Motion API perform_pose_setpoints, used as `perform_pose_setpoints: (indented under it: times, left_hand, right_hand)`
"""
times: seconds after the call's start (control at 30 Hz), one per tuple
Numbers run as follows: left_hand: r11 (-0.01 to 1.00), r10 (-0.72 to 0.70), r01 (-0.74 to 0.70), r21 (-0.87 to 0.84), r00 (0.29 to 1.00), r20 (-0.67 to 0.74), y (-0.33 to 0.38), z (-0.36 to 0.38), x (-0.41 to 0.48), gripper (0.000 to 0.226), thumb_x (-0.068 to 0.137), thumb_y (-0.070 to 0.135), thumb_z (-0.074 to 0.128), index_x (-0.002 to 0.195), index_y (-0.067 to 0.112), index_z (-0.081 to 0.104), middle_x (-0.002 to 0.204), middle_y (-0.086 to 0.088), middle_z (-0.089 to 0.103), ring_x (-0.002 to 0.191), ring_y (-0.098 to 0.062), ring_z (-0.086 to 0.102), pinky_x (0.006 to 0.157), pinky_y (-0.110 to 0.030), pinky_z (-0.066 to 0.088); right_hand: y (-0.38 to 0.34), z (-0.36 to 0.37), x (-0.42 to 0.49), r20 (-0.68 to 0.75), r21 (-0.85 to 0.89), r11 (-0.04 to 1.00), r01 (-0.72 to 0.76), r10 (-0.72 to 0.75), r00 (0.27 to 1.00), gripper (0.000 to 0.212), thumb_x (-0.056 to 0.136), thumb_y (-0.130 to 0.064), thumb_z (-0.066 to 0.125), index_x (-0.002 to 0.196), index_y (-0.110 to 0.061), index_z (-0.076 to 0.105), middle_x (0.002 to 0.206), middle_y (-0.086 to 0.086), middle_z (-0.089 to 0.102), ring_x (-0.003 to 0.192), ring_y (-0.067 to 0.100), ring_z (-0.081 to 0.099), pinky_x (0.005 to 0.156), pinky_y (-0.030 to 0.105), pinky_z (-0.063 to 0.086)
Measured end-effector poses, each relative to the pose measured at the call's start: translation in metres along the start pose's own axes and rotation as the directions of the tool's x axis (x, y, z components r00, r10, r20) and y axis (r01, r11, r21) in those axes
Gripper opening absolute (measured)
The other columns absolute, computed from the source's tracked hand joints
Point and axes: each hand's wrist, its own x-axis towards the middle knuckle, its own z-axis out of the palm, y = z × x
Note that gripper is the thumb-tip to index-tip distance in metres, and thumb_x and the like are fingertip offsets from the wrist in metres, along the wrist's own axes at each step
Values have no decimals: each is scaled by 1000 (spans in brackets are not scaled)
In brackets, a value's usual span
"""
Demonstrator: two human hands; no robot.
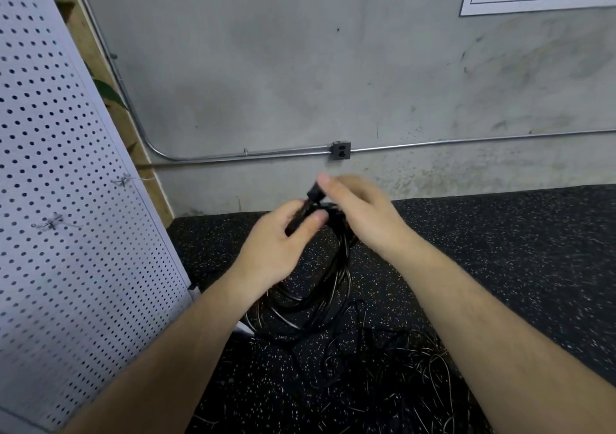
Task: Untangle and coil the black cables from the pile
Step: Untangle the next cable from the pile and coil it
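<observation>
Head view: both hands are raised in front of the body, above a black speckled rubber floor (500,250). The left hand (280,243) is curled round the top of a coiled bundle of glossy black cable (320,297), which hangs from the grip in an oval loop. Its long axis runs downward to the floor, and its lower turns appear to rest there. The right hand (363,213) is closed, thumb over fingers, on a short black plug end (314,195) that stands just above the left hand's fingers. The frame is blurred here, so the exact finger placement cannot be told.

Governing relation: the plug end lies between the two hands at the top of the coil, touching both. The right hand appears to hold the free end and the left the gathered turns.

The remaining loose pile of thin black cables (410,380) lies on the floor below, nearer the right forearm. A white perforated metal panel (66,200) stands to the left.

Judgement: this coil appears nearly complete, with the end being secured.
</observation>
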Motion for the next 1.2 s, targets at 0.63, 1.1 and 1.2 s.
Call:
perform_pose_setpoints:
  times: [0.63, 1.1, 1.2]
  left_hand:
    - [977, -106, 76, -200, 984, -143, -3, 2, 7, 37, 88, 68, 55, 92, 33, 67, 59, 19, 57, 52, -3, 49, 55, -33, 35]
    - [858, -300, 219, -465, 948, -107, 9, 4, 9, 48, 104, 54, 42, 103, 8, 56, 59, 5, 36, 46, -12, 35, 41, -28, 36]
    - [827, -335, 238, -509, 936, -107, 10, 0, 6, 47, 103, 55, 43, 93, 10, 54, 56, 7, 34, 45, -11, 31, 40, -26, 31]
  right_hand:
    - [30, 6, -13, 125, 318, 915, -247, 217, 968, 53, 77, -26, 88, 121, -17, 59, 104, 0, 75, 97, 18, 74, 91, 38, 58]
    - [34, 50, -16, -100, 524, 808, -269, 372, 923, 32, 99, -28, 62, 73, -19, 45, 48, -2, 37, 40, 15, 35, 44, 29, 34]
    - [36, 49, -20, -29, 467, 855, -226, 270, 962, 32, 99, -29, 64, 74, -17, 47, 49, -2, 44, 44, 17, 44, 51, 32, 43]
